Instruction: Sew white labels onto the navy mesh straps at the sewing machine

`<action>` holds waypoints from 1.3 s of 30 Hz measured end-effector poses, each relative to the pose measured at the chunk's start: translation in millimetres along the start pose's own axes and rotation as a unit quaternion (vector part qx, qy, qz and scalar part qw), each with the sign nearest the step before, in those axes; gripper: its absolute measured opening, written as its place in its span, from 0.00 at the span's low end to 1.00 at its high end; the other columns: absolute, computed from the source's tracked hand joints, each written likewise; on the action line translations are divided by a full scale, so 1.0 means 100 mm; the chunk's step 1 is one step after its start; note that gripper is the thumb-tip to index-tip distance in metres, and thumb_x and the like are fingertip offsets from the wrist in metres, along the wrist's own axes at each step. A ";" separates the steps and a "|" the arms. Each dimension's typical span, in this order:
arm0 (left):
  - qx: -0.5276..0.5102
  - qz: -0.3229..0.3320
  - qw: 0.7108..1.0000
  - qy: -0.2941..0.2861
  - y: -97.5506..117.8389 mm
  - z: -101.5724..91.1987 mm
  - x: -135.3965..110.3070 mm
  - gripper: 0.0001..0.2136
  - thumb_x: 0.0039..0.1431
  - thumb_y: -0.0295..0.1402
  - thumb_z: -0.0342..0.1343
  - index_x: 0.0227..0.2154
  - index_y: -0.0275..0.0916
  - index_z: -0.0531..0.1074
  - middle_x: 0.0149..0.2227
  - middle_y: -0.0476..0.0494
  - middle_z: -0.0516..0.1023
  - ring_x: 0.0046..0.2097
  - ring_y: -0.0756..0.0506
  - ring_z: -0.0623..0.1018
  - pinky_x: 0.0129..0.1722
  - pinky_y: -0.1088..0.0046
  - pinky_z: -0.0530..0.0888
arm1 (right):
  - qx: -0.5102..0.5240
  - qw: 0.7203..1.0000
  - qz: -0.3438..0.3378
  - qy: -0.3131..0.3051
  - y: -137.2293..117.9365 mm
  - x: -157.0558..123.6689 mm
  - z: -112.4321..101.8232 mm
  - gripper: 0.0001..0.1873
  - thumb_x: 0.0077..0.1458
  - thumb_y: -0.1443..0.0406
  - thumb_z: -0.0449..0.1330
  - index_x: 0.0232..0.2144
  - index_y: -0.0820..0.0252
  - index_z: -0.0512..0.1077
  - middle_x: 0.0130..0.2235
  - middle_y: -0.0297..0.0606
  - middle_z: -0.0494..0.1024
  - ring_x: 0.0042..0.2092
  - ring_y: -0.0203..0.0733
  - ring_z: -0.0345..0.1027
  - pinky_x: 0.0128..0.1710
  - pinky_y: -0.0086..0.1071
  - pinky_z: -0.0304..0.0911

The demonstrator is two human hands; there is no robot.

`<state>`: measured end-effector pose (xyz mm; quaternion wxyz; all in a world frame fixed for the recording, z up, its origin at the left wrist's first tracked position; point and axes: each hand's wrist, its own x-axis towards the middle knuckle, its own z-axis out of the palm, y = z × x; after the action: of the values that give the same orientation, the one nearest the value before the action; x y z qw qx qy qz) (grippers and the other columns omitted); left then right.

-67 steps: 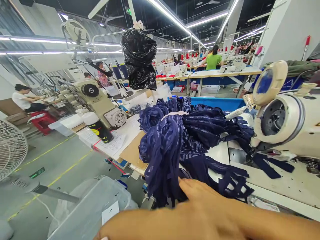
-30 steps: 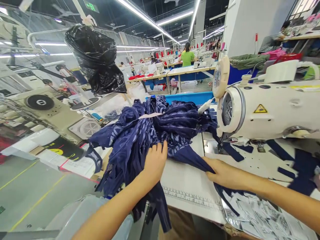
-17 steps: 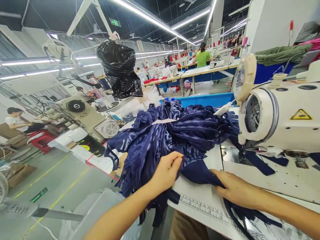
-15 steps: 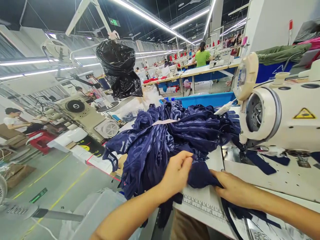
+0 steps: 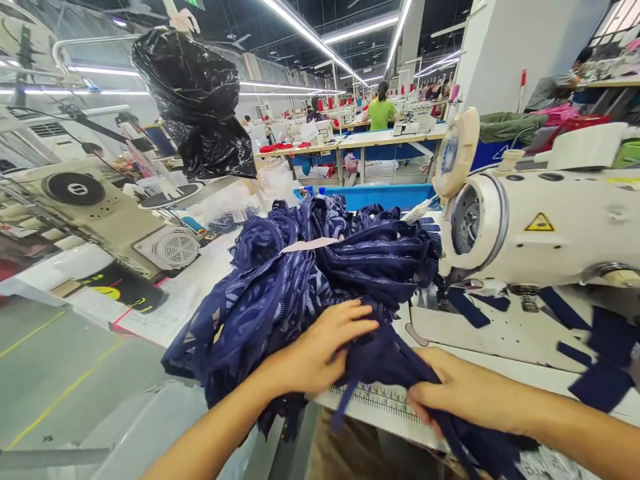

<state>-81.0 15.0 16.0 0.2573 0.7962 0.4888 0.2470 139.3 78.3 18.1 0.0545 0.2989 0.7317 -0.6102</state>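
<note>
A large heap of navy mesh and lace garment pieces (image 5: 265, 300) lies on the sewing table, with a pale strip (image 5: 311, 245) across its top. My left hand (image 5: 330, 343) rests on the front of the heap, fingers stretched out and somewhat apart. From there a smooth navy fabric piece (image 5: 377, 357) runs to my right hand (image 5: 450, 387), which pinches it between thumb and fingers. More navy cloth hangs below the right hand, over the table's front edge. A thin navy strip dangles blurred between the hands.
A cream sewing machine (image 5: 545, 223) stands at the right, with navy offcuts (image 5: 603, 383) beside it. Ruler markings (image 5: 390, 395) run along the table's front edge. A black plastic bag (image 5: 195, 100) hangs at the left, above another machine (image 5: 95, 207). A person in green (image 5: 381, 113) sits farther back.
My left hand has gone from curled fingers to stretched ones and lies on the heap. The right hand has drawn fabric down towards the front edge. The view has turned right.
</note>
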 end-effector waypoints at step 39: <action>-0.057 0.045 0.997 0.031 0.32 0.11 0.10 0.17 0.60 0.42 0.45 0.47 0.37 0.63 0.41 0.38 0.72 0.42 0.45 0.73 0.41 0.68 0.69 | -0.133 0.952 -0.135 0.241 0.55 0.16 -0.37 0.23 0.55 0.58 0.47 0.50 0.63 0.62 0.46 0.46 0.73 0.47 0.47 0.66 0.47 0.42 0.61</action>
<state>-49.1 9.3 30.4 0.2753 0.7933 0.4454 0.3107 164.8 122.6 -27.2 -0.1673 0.3258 0.8308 -0.4190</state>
